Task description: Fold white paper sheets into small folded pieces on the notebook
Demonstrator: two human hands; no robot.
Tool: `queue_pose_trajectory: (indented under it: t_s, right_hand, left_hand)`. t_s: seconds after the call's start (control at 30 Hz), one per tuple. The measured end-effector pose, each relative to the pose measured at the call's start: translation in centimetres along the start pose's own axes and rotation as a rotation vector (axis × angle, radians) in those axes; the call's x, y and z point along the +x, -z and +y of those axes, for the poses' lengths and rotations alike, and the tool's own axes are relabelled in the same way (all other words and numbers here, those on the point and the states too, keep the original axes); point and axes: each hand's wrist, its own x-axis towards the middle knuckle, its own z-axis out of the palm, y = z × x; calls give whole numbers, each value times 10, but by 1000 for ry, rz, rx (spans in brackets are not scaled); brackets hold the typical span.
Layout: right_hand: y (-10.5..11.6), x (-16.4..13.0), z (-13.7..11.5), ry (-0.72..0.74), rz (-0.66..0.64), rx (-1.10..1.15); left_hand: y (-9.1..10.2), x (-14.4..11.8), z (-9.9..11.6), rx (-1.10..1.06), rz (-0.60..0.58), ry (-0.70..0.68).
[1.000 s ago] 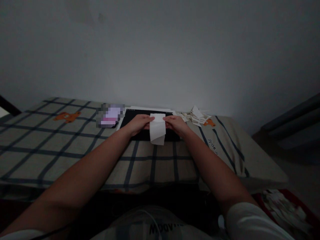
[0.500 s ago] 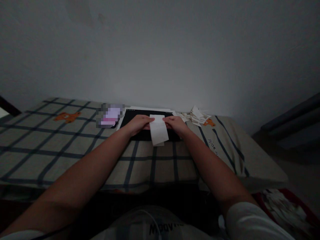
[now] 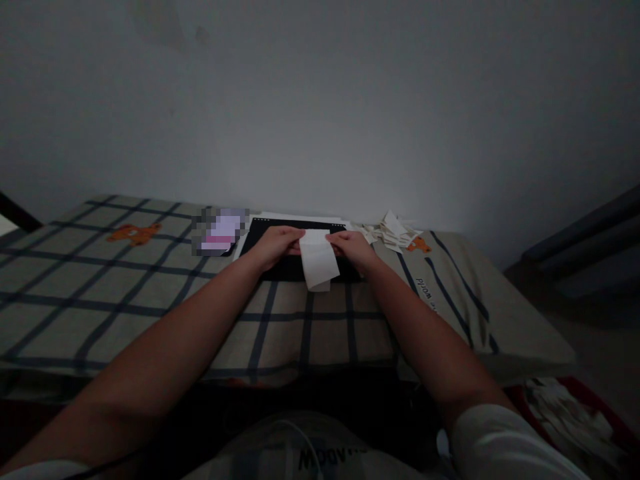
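White paper, a narrow folded strip (image 3: 319, 259), is hanging between the person's two hands over the middle of the bed. The left hand (image 3: 274, 243) is pinching its upper left corner, and the right hand (image 3: 353, 245) is pinching the upper right edge, at three o'clock from the strip; both hands are closed on the paper with fingers curled in. The lower end of the strip is drooping free toward six o'clock, tilted slightly, with its tip showing against the checked bedsheet (image 3: 150, 293).

Under the hands a black mat (image 3: 287, 268) is lying flat on the sheet, with pale sheets (image 3: 300, 217) peeking out along its far edge at twelve o'clock. A blurred purple object (image 3: 220, 232) is resting just beside the mat at nine o'clock of it. At two o'clock from the hands a loose pile of paper pieces (image 3: 393, 231) is sitting near the wall (image 3: 320, 100).

Judging by the way it is curling and sagging, the paper is very light, thin and limp, with little stiffness beyond its fold. It would probably crease or tear under a hard pull, so a gentle fingertip pinch at the top corners, where the hands are already gripping, looks like the safest hold. Its surface seems dry and not slippery, though the dim light is hiding finer texture.
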Motion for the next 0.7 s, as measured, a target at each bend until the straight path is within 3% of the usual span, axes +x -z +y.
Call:
queue_pose_trajectory:
  t_s: [0.23,0.5,0.7]
  right_hand:
    - [-4,-3,-4,11,54,-54]
    - [0,-1,-6,64,141,-93]
    - [-1,0,-7,88,148,-101]
  left_hand:
    - [-2,2,1,-45,45,1]
    - [3,0,-1,84,-166,88]
    - [0,-2,0,121,-99,62]
